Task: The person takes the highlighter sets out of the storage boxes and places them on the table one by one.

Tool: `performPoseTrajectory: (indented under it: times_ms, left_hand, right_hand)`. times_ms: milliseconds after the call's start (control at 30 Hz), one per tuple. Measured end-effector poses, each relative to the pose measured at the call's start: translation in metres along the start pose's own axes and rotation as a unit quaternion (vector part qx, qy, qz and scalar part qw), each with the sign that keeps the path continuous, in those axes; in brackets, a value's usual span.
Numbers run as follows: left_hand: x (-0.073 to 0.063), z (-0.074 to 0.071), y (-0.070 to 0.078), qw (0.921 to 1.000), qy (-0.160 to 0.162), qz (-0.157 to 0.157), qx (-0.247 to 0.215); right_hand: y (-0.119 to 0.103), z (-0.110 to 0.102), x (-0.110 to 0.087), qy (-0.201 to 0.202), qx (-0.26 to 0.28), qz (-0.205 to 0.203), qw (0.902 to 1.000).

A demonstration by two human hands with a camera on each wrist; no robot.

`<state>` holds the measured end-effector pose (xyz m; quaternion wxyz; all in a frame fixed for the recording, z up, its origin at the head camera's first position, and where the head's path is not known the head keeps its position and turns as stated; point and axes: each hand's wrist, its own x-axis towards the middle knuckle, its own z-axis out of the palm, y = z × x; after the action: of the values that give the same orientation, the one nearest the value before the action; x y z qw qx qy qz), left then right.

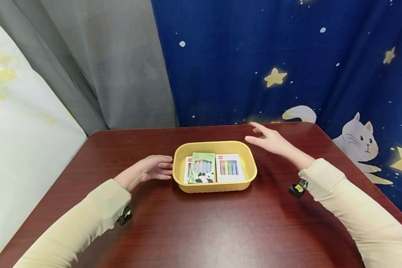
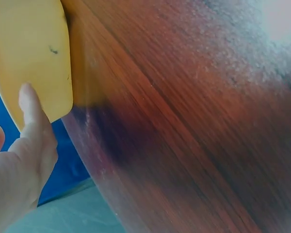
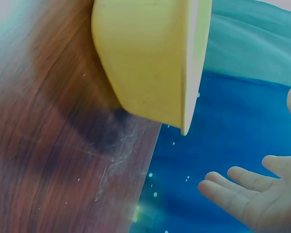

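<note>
A yellow plastic basket (image 1: 214,187) stands on the table, holding several boxes of pens or markers. One is a green box with a panda (image 1: 203,168), partly covering a white box (image 1: 187,171) behind it. Another white box (image 1: 230,168) with coloured sticks in its window lies to the right. My left hand (image 1: 155,168) is at the basket's left side, fingers extended; in the left wrist view a fingertip (image 2: 26,94) overlaps the basket wall, and contact is hard to tell. Off the basket's back right corner, my right hand (image 1: 268,140) hovers apart with fingers spread, holding nothing.
The dark red wooden table (image 1: 221,227) ends at a back edge just behind the basket. Beyond it hang a grey curtain (image 1: 127,67) and a blue curtain (image 1: 227,67) with stars and a cat. White cloth (image 1: 23,141) borders the left side.
</note>
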<state>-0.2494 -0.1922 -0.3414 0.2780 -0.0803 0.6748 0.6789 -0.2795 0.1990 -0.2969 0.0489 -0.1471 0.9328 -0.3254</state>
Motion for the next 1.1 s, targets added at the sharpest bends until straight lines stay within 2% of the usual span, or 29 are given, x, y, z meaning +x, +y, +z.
performPoseTrajectory:
  times_ms: [233,400,600,800,900,1100]
  left_hand:
    - [0.005,0.005,0.0,1.0,0.005,-0.002,-0.007]
    - [0.006,0.009,0.0,0.9999,0.012,0.0,0.002]
    - [0.007,0.011,-0.002,0.9999,0.005,0.009,0.01]
    - [0.008,0.011,0.0,0.9999,0.002,0.01,0.013]
    - [0.009,0.01,0.001,0.9999,-0.003,0.007,0.014]
    - [0.009,0.009,0.004,0.9999,-0.007,-0.002,0.011]
  right_hand:
    - [-0.014,0.005,0.004,-0.021,0.053,0.01,0.9983]
    - [-0.021,0.015,0.008,-0.06,0.133,0.012,0.9892]
    - [-0.03,0.031,0.012,-0.123,0.222,0.04,0.9664]
    - [-0.038,0.043,0.015,-0.175,0.301,0.076,0.9341]
    - [-0.042,0.048,0.018,-0.186,0.329,0.102,0.9201]
    - [-0.049,0.059,0.022,-0.201,0.362,0.131,0.9006]
